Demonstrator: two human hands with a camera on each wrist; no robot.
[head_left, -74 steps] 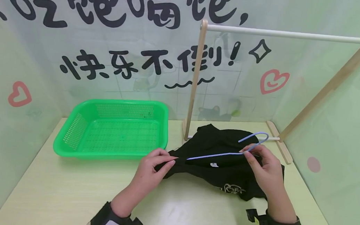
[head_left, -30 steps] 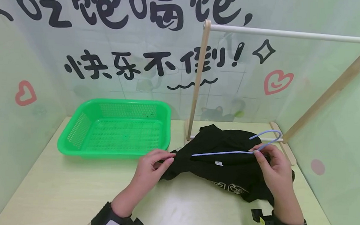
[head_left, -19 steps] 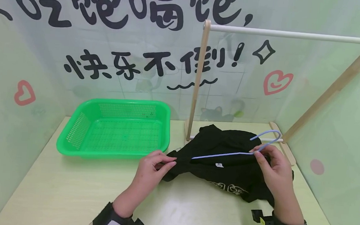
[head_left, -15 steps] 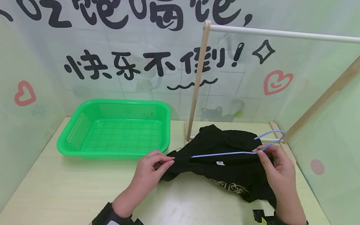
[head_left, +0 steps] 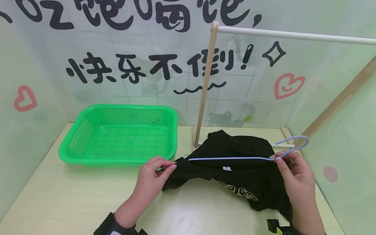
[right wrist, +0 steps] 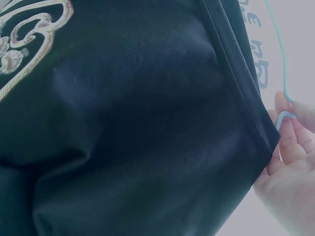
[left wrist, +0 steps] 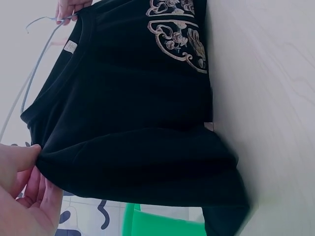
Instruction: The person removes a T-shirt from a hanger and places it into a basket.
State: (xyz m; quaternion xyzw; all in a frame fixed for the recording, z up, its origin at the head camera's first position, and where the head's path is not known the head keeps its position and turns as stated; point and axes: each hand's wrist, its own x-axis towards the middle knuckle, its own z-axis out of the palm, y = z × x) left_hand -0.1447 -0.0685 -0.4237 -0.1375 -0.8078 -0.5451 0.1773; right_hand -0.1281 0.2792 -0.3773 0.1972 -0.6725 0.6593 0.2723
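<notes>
The right hand (head_left: 296,174) has shifted right with the blue hanger (head_left: 231,158), pinching it below the hook (head_left: 306,141). The left hand (head_left: 151,175) pinches the left shoulder of the black shirt (head_left: 252,176), near side of the rack (head_left: 206,86). Keeping cloth taut should limit snagging; the hanger's left end seems hidden inside.

there are one left hand (head_left: 152,175) and one right hand (head_left: 299,176), with two black wristbands (head_left: 105,227) in all. one black garment (head_left: 256,173), one white label (head_left: 227,168), one blue hanger (head_left: 231,158), one green basket (head_left: 132,116) and one table (head_left: 214,214) can be counted. one rack (head_left: 206,82) has two wooden posts (head_left: 347,92) and two white bars (head_left: 305,36). the walls carry eight large characters (head_left: 163,65) in two rows, two hearts (head_left: 289,86), one pink dot (head_left: 330,173) and one four-pointed star (head_left: 274,53).
</notes>
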